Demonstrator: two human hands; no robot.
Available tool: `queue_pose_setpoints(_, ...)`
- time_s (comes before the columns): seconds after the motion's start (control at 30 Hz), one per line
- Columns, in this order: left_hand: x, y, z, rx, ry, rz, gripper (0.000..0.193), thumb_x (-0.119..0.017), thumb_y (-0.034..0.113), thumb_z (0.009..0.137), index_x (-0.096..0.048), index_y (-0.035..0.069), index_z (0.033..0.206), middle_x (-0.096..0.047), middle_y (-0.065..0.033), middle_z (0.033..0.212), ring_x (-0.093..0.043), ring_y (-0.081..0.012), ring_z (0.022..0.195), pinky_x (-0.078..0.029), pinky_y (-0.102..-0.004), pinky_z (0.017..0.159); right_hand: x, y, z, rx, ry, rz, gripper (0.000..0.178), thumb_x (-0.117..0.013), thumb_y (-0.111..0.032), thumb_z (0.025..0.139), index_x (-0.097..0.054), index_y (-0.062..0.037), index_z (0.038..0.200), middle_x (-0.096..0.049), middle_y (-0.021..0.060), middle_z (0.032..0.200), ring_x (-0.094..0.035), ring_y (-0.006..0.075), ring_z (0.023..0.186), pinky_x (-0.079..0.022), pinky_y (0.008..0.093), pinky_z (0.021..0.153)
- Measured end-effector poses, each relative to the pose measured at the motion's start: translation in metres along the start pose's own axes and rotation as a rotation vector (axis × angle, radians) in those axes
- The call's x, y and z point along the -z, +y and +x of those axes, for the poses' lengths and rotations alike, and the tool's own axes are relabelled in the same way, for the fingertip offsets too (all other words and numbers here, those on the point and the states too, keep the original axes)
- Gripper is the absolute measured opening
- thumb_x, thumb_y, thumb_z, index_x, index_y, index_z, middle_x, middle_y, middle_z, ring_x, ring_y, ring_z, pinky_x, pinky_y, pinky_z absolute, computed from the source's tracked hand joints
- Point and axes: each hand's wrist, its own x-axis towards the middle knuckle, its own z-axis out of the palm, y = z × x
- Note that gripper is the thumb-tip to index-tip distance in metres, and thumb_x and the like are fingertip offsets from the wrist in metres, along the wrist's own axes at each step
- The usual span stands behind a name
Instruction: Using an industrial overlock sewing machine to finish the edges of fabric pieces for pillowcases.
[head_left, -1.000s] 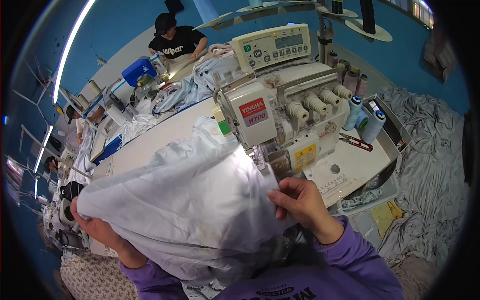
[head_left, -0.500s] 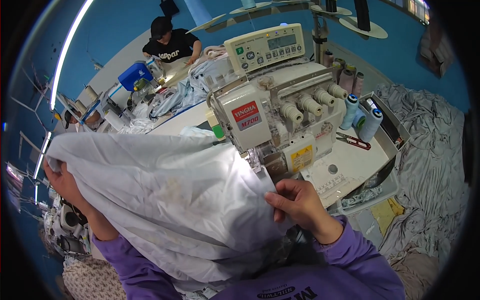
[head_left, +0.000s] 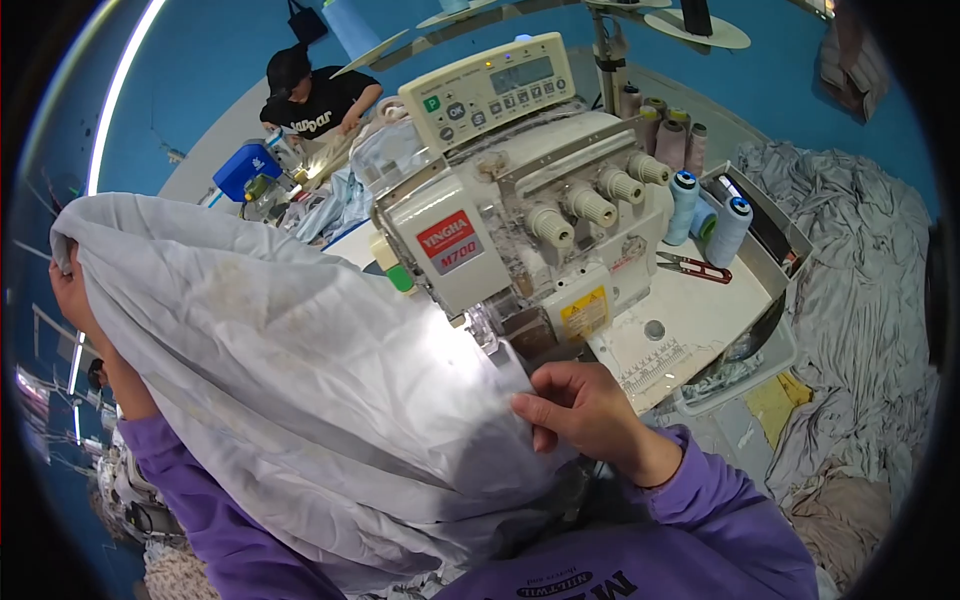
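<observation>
A large pale grey-white cloth (head_left: 270,340) spreads from my far left across to the overlock sewing machine (head_left: 500,210), where its edge lies under the lit needle area. My left hand (head_left: 72,295) is raised at the cloth's far left end, gripping its folded edge; some of its fingers are hidden by the fabric. Close in front of the needle area, my right hand (head_left: 580,410) pinches the cloth's right edge between thumb and fingers. Faint brownish stains show on the fabric.
Thread snips (head_left: 693,266) and blue thread cones (head_left: 728,232) sit on the machine's table beside a grey tray (head_left: 790,235). A heap of grey fabric (head_left: 850,300) lies at the right. Another person (head_left: 320,105) works at the back left.
My left hand has lifted the cloth's far end up and farther left, stretching it out. My right hand keeps its pinch near the machine. The whole view has shifted slightly.
</observation>
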Motion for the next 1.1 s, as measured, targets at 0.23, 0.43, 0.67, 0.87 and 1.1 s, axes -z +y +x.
queue_pose_setpoints(0.23, 0.015, -0.112, 0.039, 0.061, 0.004, 0.448, 0.040, -0.063, 0.032, 0.084, -0.057, 0.001, 0.109, -0.065, -0.0102, 0.096, -0.062, -0.0171, 0.084, -0.048, -0.0279, 0.076, 0.005, 0.003, 0.000, 0.006, -0.024, 0.026, 0.016, -0.063, -0.013, 0.087, -0.057, -0.0007, 0.080, -0.058, 0.0017, 0.061, -0.056, 0.0071, 0.052, -0.044, 0.0201, 0.048)
queue_pose_setpoints(0.43, -0.007, -0.113, 0.009, 0.221, -0.136, 0.871, 0.062, -0.065, 0.047, 0.078, -0.052, 0.004, 0.122, -0.061, -0.0174, 0.107, -0.058, -0.0313, 0.096, -0.044, -0.0378, 0.085, -0.004, 0.003, 0.000, 0.032, -0.086, 0.035, 0.015, -0.063, -0.013, 0.087, -0.057, -0.0003, 0.079, -0.059, 0.0019, 0.062, -0.056, 0.0066, 0.052, -0.045, 0.0198, 0.047)
queue_pose_setpoints(0.67, -0.047, 0.192, -0.269, 0.436, -1.257, 0.215, 0.048, -0.076, 0.009, 0.064, -0.057, 0.006, 0.108, -0.059, -0.0123, 0.103, -0.060, -0.0250, 0.093, -0.047, -0.0364, 0.069, 0.009, 0.006, 0.000, 0.045, -0.019, 0.031, 0.015, -0.063, -0.012, 0.086, -0.058, 0.0002, 0.079, -0.060, 0.0025, 0.061, -0.057, 0.0064, 0.052, -0.046, 0.0190, 0.048)
queue_pose_setpoints(0.87, 0.003, 0.198, -0.345, 0.614, -0.788, 0.355, 0.013, -0.057, -0.005, 0.074, -0.051, 0.002, 0.083, -0.061, -0.0136, 0.094, -0.058, -0.0230, 0.088, -0.044, -0.0274, 0.077, 0.004, 0.005, 0.001, 0.042, -0.035, 0.065, 0.016, -0.065, -0.014, 0.086, -0.058, -0.0008, 0.079, -0.059, 0.0021, 0.060, -0.057, 0.0072, 0.051, -0.045, 0.0198, 0.048)
queue_pose_setpoints(1.1, -0.021, 0.166, -0.296, 0.455, -0.149, -0.008, 0.009, -0.049, -0.005, 0.081, -0.046, 0.002, 0.085, -0.057, -0.0097, 0.093, -0.053, -0.0164, 0.089, -0.040, -0.0269, 0.086, 0.000, 0.004, 0.001, 0.023, 0.003, 0.034, 0.016, -0.065, -0.014, 0.085, -0.058, -0.0013, 0.078, -0.058, 0.0013, 0.061, -0.056, 0.0076, 0.051, -0.045, 0.0200, 0.049)
